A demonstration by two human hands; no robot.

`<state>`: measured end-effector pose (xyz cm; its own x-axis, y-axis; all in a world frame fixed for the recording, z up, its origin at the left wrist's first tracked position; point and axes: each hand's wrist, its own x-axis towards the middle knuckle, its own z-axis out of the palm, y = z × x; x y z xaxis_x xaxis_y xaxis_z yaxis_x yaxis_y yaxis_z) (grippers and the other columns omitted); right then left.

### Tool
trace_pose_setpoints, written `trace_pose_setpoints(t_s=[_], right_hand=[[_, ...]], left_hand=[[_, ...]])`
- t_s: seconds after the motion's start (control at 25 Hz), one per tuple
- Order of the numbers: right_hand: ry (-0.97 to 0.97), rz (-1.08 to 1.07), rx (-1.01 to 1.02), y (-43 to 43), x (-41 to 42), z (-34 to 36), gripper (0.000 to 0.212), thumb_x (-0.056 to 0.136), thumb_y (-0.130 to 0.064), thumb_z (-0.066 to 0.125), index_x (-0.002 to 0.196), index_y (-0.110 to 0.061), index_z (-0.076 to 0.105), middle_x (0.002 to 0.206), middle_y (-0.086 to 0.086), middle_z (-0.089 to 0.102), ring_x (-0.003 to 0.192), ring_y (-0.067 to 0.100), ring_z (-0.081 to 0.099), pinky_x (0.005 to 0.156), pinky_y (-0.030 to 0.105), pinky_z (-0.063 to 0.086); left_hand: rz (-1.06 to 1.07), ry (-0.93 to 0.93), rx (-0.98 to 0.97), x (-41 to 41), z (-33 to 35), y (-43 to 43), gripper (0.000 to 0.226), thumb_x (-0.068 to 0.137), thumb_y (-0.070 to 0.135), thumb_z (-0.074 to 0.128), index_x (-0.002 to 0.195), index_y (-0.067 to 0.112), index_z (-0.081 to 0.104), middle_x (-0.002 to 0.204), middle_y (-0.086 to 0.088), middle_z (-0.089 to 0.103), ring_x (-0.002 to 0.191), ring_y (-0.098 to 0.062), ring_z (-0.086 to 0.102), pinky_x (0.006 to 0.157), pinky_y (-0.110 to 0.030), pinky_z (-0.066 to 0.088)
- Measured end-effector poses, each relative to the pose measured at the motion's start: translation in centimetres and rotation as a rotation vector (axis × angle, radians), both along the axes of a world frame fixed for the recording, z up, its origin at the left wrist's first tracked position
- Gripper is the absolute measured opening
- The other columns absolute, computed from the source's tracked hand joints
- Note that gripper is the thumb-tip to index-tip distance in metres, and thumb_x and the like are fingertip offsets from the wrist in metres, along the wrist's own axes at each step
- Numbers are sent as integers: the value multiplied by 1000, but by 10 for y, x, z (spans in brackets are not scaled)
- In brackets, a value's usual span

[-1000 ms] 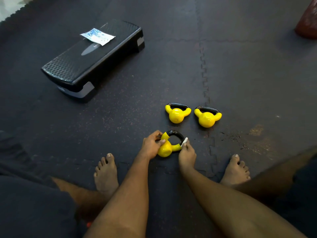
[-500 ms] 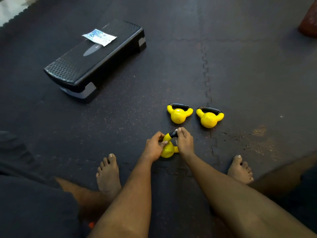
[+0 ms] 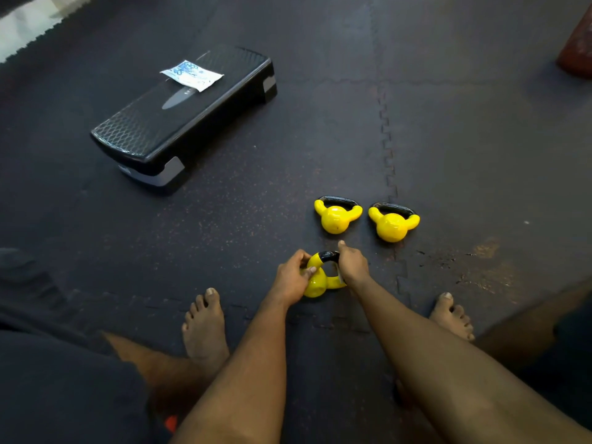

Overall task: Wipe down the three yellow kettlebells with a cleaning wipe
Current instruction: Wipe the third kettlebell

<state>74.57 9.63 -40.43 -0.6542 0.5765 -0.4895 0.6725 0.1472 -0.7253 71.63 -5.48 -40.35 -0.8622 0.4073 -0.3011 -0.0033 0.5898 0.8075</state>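
Three small yellow kettlebells with black handles lie on the dark floor mat. The nearest kettlebell [image 3: 317, 282] is between my feet. My left hand [image 3: 293, 277] grips its yellow body and left horn. My right hand [image 3: 352, 265] is curled over the right side of its black handle, holding a pale cleaning wipe [image 3: 339, 273] of which only a thin strip shows. The other two kettlebells lie side by side just beyond, one at the left [image 3: 336, 216] and one at the right [image 3: 393, 223], both untouched.
A black aerobic step [image 3: 179, 123] stands at the back left with a white and blue wipe packet [image 3: 191, 75] on top. My bare feet [image 3: 205, 325] [image 3: 451, 312] flank the near kettlebell. A reddish object [image 3: 576, 43] sits at the far right corner.
My right hand has slid with the wipe from the handle's right end up over its top. The left hand keeps holding the same kettlebell, which has tilted slightly.
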Motion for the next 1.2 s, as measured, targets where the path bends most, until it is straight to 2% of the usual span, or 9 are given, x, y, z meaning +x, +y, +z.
trace_pose_setpoints(t_s=[0.2,0.32,0.48,0.6,0.72,0.88,0.96,1.04,1.2], right_hand=[[-63,88,179,-19,-11,11,50,100,-44,29,108,-11,66,121,19,63,115,39,54,92,40,42],[245,-9,244,-33,11,-1,36,100,-42,32,93,-16,56,100,11,64,100,33,56,80,40,41],[408,32,275,-33,41,-18,28,100,-41,33,103,-24,54,100,-1,60,99,20,53,84,38,41],[248,-5,115,-22,27,-5,43,103,-44,27,99,-16,60,103,10,64,108,36,55,89,41,40],[-124,169,30,-2,-6,20,68,103,-50,15,125,-2,59,134,23,55,129,39,45,104,40,34],[-275,330,157,-8,-26,32,66,101,-48,16,125,-3,59,134,22,55,128,39,47,105,42,36],[-153,218,302,-25,-15,22,52,100,-42,27,113,-8,63,123,18,62,117,38,54,97,42,41],[146,96,472,-40,9,7,32,101,-31,37,97,-12,62,103,12,65,100,31,58,90,43,44],[515,65,418,-44,39,-21,29,102,-30,37,116,-19,60,114,-4,61,108,11,51,104,31,37]], left_hand=[[-10,-11,-3,-7,-6,6,15,90,15,62,105,17,63,109,-3,70,103,-18,64,92,-34,50],[3,-29,13,-11,-7,9,13,91,16,62,104,18,63,109,-2,70,102,-15,64,92,-33,51],[-15,-16,-10,-12,-5,7,13,91,17,63,104,18,63,108,-1,70,102,-14,63,90,-28,48],[-25,7,-11,-11,-8,9,12,91,17,63,103,17,63,105,-1,70,101,-14,63,86,-25,46],[-28,12,-15,-11,-9,8,11,91,16,62,101,18,63,104,-2,70,100,-17,64,86,-28,47],[-50,22,-9,-10,-9,5,10,91,16,61,101,17,62,103,-2,70,98,-18,65,85,-31,50],[-45,26,2,-11,-9,6,9,91,14,61,99,17,62,101,-1,70,98,-18,65,85,-32,50],[-46,18,8,-12,-9,6,9,90,14,61,96,21,61,102,1,71,99,-17,65,88,-33,51],[-53,-13,-1,-10,-6,2,11,89,15,63,97,22,62,106,2,71,102,-13,64,93,-30,50]])
